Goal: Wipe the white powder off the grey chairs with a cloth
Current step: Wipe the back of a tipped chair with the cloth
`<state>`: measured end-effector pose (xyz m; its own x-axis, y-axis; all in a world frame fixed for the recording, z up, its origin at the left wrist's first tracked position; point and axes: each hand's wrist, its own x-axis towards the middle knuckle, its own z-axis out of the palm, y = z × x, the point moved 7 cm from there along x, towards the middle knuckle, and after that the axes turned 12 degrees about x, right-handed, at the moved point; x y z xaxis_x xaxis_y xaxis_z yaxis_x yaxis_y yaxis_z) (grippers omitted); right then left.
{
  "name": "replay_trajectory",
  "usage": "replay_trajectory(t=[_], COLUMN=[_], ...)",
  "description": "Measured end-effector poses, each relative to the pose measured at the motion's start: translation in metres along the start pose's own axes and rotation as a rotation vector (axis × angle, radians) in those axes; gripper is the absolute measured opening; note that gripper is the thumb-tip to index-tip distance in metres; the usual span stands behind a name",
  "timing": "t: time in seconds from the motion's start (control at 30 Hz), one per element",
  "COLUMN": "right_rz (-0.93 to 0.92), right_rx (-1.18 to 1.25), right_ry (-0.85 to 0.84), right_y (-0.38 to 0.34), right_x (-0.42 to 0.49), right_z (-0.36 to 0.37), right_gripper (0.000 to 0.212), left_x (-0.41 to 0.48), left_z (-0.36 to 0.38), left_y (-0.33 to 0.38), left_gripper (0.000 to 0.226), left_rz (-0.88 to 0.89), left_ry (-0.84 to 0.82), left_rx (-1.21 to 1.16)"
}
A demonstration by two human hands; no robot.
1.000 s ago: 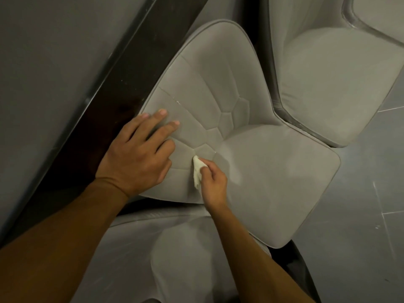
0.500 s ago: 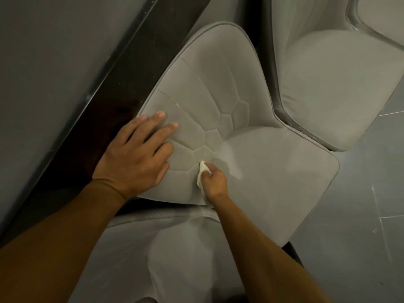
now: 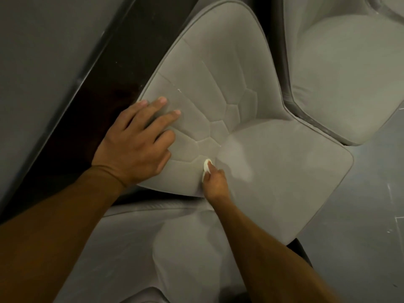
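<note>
A grey upholstered chair [image 3: 273,178] with a stitched backrest fills the middle of the view. My left hand [image 3: 135,143] lies flat on the left edge of the backrest, fingers spread. My right hand [image 3: 215,182] pinches a small white cloth [image 3: 206,166] and presses it into the crease where backrest and seat meet. A pale powdery patch [image 3: 238,158] lies on the seat just right of the cloth. A thin white fleck [image 3: 179,90] sits on a backrest seam above my left fingers.
A second grey chair [image 3: 349,84] stands at the upper right, close against the first. A third grey chair [image 3: 175,254] is below, under my arms. A dark table edge [image 3: 105,79] runs diagonally at the left. Grey tiled floor [image 3: 367,215] lies to the right.
My right hand with the cloth has slid slightly down and right along the crease. My left hand stays on the backrest edge.
</note>
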<state>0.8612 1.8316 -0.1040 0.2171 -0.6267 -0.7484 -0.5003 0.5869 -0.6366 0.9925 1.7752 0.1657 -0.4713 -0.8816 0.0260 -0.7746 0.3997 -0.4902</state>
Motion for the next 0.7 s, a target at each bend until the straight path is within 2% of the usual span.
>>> replay_trajectory(t=[0.07, 0.13, 0.27, 0.4, 0.6, 0.7], right_rz=[0.134, 0.191, 0.232, 0.201, 0.051, -0.032], right_rx=[-0.064, -0.080, 0.093, 0.184, 0.116, 0.059], right_ry=[-0.062, -0.070, 0.012, 0.069, 0.118, 0.106], right_y=[0.036, 0.066, 0.111, 0.127, 0.093, 0.063], right_x=[0.005, 0.000, -0.030, -0.052, -0.029, 0.005], right_z=[-0.003, -0.007, -0.018, -0.033, -0.062, -0.069], right_gripper=[0.045, 0.042, 0.039, 0.041, 0.043, 0.045], left_x=[0.000, 0.000, 0.005, 0.010, 0.044, 0.057], left_z=[0.000, 0.000, -0.003, -0.005, -0.011, 0.005], left_y=[0.001, 0.001, 0.003, 0.003, -0.007, -0.007], left_gripper=[0.016, 0.017, 0.021, 0.032, 0.049, 0.063], left_rz=[0.003, 0.002, -0.024, -0.061, 0.163, 0.261], left_ry=[0.007, 0.000, -0.053, -0.148, -0.237, -0.336], left_rx=[0.012, 0.028, 0.050, 0.090, 0.180, 0.296])
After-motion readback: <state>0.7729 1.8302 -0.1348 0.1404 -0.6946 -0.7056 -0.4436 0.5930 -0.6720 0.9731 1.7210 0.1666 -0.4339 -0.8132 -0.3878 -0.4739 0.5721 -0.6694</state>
